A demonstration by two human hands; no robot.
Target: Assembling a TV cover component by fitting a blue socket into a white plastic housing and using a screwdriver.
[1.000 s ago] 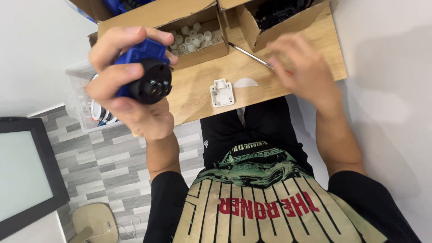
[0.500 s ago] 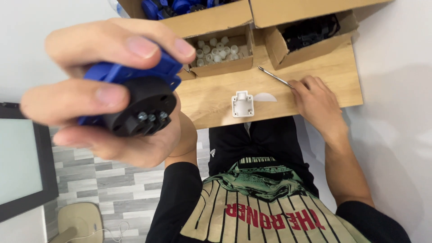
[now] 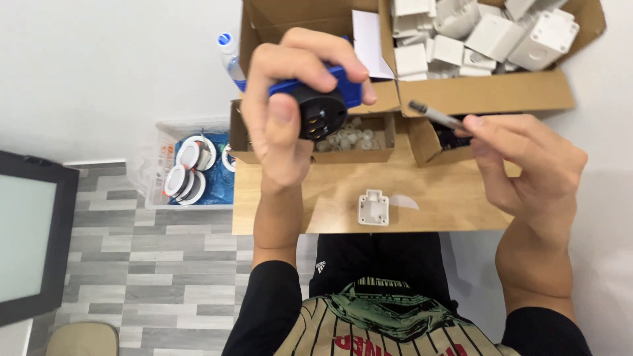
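My left hand (image 3: 283, 112) is raised above the wooden table (image 3: 330, 198) and grips a blue and black round socket (image 3: 321, 109), its pin face turned toward me. My right hand (image 3: 527, 165) is lifted at the right and holds a thin metal screwdriver (image 3: 436, 117) by its handle end, the tip pointing left toward the socket, a short gap away. A small white plastic cover (image 3: 373, 207) lies flat on the table below both hands.
Open cardboard boxes sit at the table's far side: one with white plastic housings (image 3: 475, 39), a small one with clear caps (image 3: 349, 140), another with dark parts (image 3: 448, 142). A clear bin of round white fittings (image 3: 188, 171) stands on the floor left, beside a dark screen (image 3: 33, 237).
My right hand has picked the screwdriver up off the table and raised it toward the socket. My left hand moved the socket away from the camera, over the boxes.
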